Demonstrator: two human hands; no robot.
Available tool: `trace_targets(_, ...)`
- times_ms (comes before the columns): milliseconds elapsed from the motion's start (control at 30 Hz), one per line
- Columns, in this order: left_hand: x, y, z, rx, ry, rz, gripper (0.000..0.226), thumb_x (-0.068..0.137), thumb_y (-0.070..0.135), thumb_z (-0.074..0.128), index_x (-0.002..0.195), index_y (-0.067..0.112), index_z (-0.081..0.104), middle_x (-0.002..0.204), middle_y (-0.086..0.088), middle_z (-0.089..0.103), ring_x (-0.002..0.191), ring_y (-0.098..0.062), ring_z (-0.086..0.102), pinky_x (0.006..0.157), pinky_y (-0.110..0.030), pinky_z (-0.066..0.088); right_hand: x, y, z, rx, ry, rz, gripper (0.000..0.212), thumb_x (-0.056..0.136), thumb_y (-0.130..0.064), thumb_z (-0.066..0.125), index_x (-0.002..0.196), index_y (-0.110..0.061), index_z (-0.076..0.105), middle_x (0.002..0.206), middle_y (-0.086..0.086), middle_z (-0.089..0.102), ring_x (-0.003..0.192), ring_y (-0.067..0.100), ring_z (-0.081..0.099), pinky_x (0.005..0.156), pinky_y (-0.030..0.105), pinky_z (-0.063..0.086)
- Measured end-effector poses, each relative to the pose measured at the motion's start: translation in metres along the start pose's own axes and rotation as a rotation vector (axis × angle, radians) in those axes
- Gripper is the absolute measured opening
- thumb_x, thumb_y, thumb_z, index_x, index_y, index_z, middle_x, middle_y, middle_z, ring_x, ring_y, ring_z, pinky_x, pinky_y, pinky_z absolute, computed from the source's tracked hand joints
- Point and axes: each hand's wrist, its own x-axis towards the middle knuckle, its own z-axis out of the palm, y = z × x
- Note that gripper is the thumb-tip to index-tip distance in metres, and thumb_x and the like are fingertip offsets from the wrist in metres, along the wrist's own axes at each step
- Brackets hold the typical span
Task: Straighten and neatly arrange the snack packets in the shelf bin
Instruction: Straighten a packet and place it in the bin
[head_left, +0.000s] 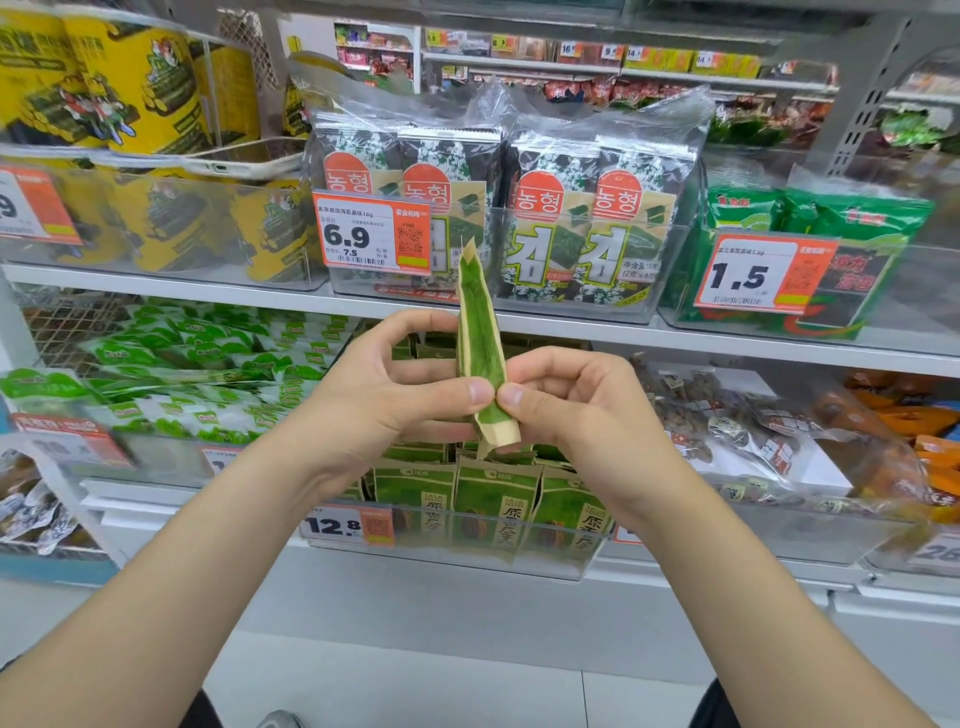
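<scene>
packet (480, 332) between hands (387, 387) (edge-on), above bin (452, 551) of packets

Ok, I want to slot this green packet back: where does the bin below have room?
The front row of packets stands side by side up to the right wall of the bin: crowded. The likeliest gap seems the front left corner behind the 12.8 tag, partly hidden by the left forearm. The left hand, right hand and held packet cover the rows behind.

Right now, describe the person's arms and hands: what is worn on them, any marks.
The left hand and right hand are bare: no gloves, rings or watch. Their thumbnails are short and unpainted. Both forearms show no sleeves, bands or markings as far as the picture reaches.
</scene>
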Motion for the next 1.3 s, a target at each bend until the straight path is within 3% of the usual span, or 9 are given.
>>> trace_targets(300, 0.009, -0.008, -0.006, -0.014, 0.042, 0.000, 0.080, 0.067, 0.024, 0.098, 0.138, 0.018, 0.061, 0.117, -0.013, 0.079, 0.105, -0.031, 0.077, 0.086, -0.044, 0.064, 0.002, 0.002, -0.008, 0.095, -0.105, 0.019, 0.013, 0.094, -0.001, 0.071, 0.094, -0.012, 0.077, 0.092, 0.021, 0.076, 0.077, 0.028, 0.075, 0.070, 0.038, 0.061)
trace_targets(467, 0.012, -0.009, 0.001, -0.155, 0.162, -0.005, 0.034, 0.097, 0.032, 0.067, 0.119, 0.007, 0.073, 0.109, -0.013, 0.079, 0.095, -0.027, 0.074, 0.095, -0.051, 0.060, 0.000, 0.001, -0.008, -0.023, -0.130, 0.167, 0.007, 0.100, -0.004, 0.068, 0.103, -0.002, 0.074, 0.096, 0.023, 0.077, 0.077, 0.030, 0.075, 0.069, 0.037, 0.064)
trace_targets(567, 0.013, -0.012, 0.004, -0.023, 0.279, 0.062, 0.022, 0.099, 0.022, 0.070, 0.117, 0.011, 0.073, 0.108, -0.010, 0.081, 0.096, -0.027, 0.078, 0.093, -0.052, 0.062, 0.001, 0.001, -0.003, -0.127, -0.026, 0.200, 0.023, 0.100, -0.023, 0.073, 0.117, -0.009, 0.075, 0.097, 0.017, 0.080, 0.085, 0.037, 0.078, 0.073, 0.038, 0.065)
trace_targets(733, 0.011, -0.013, 0.013, 0.003, 0.294, 0.028, 0.034, 0.111, 0.038, 0.052, 0.115, 0.016, 0.076, 0.108, -0.011, 0.081, 0.095, -0.030, 0.078, 0.085, -0.051, 0.060, 0.006, 0.010, -0.005, -0.327, 0.136, 0.170, 0.009, 0.091, -0.013, 0.083, 0.095, -0.013, 0.075, 0.069, 0.011, 0.075, 0.059, 0.022, 0.069, 0.063, 0.039, 0.065)
trace_targets(833, 0.010, -0.007, 0.015, -0.146, 0.280, -0.017, 0.044, 0.114, 0.040, 0.040, 0.117, 0.016, 0.076, 0.112, -0.012, 0.080, 0.091, -0.028, 0.078, 0.075, -0.047, 0.062, 0.008, 0.009, -0.007, -0.325, 0.135, 0.176, 0.006, 0.094, -0.011, 0.080, 0.094, -0.011, 0.074, 0.072, 0.012, 0.076, 0.058, 0.019, 0.069, 0.058, 0.032, 0.060)
trace_targets(900, 0.008, -0.005, 0.014, -0.180, 0.224, -0.016, 0.042, 0.113, 0.039, 0.042, 0.122, 0.015, 0.075, 0.116, -0.011, 0.079, 0.094, -0.026, 0.077, 0.069, -0.044, 0.062, 0.008, 0.007, -0.007, -0.266, 0.157, 0.150, 0.004, 0.097, -0.012, 0.076, 0.100, -0.011, 0.074, 0.080, 0.012, 0.079, 0.066, 0.023, 0.073, 0.061, 0.033, 0.061)
trace_targets(1033, 0.003, -0.004, 0.019, -0.212, 0.062, -0.022, 0.040, 0.108, 0.037, 0.052, 0.131, 0.011, 0.072, 0.125, -0.013, 0.076, 0.101, -0.024, 0.076, 0.068, -0.042, 0.063, 0.007, 0.010, -0.001, -0.266, 0.265, -0.054, 0.025, 0.099, -0.017, 0.074, 0.120, -0.022, 0.061, 0.087, 0.012, 0.079, 0.082, 0.043, 0.075, 0.072, 0.059, 0.063)
trace_targets(1167, 0.005, -0.004, 0.018, -0.290, 0.105, 0.004, 0.030, 0.092, 0.033, 0.069, 0.105, 0.007, 0.074, 0.117, -0.015, 0.078, 0.096, -0.026, 0.076, 0.070, -0.040, 0.065, 0.004, 0.008, 0.004, -0.175, 0.368, -0.128, 0.031, 0.099, -0.013, 0.074, 0.117, -0.026, 0.053, 0.095, 0.009, 0.078, 0.070, 0.027, 0.076, 0.062, 0.040, 0.059)
trace_targets(1300, 0.006, -0.006, 0.019, -0.277, 0.085, 0.043, 0.015, 0.084, 0.024, 0.073, 0.092, 0.011, 0.073, 0.111, -0.016, 0.078, 0.097, -0.025, 0.078, 0.069, -0.035, 0.064, 0.010, 0.011, 0.002, -0.302, 0.388, -0.174, 0.014, 0.103, -0.011, 0.065, 0.100, -0.024, 0.070, 0.093, 0.003, 0.078, 0.078, 0.021, 0.076, 0.068, 0.042, 0.061)
